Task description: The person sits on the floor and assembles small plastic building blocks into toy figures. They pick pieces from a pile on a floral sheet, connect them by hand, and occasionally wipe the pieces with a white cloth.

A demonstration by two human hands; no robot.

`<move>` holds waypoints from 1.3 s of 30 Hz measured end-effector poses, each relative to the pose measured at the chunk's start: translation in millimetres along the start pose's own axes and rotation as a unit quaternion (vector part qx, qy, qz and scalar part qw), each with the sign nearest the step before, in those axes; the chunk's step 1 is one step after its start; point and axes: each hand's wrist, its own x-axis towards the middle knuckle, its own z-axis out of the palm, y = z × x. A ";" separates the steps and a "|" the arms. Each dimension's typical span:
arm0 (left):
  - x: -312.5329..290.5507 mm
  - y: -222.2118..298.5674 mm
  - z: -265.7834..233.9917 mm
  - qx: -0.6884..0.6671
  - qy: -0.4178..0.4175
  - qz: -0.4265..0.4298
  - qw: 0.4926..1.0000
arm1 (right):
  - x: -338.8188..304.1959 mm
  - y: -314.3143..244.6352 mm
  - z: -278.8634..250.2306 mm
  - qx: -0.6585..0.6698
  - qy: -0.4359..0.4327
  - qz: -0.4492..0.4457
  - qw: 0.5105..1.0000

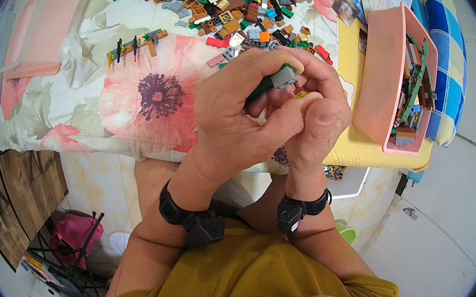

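My left hand (225, 109) and my right hand (326, 100) meet in front of me, above the near edge of the flowered cloth. Between them is a small toy brick assembly (284, 77), dark green with a light grey block at its end. My left fingers curl round the green part, which is mostly hidden. The fingers of my right hand bend over from the other side and touch it near the grey block. A bit of yellow (301, 94) shows by the thumbs; whether it belongs to the assembly I cannot tell.
Loose toy bricks (229, 17) in many colours lie heaped beyond my hands. A small built brick strip (137, 45) rests on the flowered cloth (87, 116) to the left. At right stands a pink bin (371, 74) of brick pieces, beside a checked blue cushion (444, 54).
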 end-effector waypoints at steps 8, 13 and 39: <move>-1.2 0.3 -0.1 0.005 -0.009 -0.008 1.000 | 0.3 4.4 -3.9 0.064 -0.023 -0.008 0.998; -1.4 -2.1 2.5 0.023 -0.003 -0.018 1.000 | 1.1 5.7 -2.5 0.031 -0.009 -0.008 0.999; 4.7 -6.5 1.6 -0.342 -0.028 -0.314 0.885 | 13.8 18.9 -13.2 -0.091 0.024 -0.231 0.968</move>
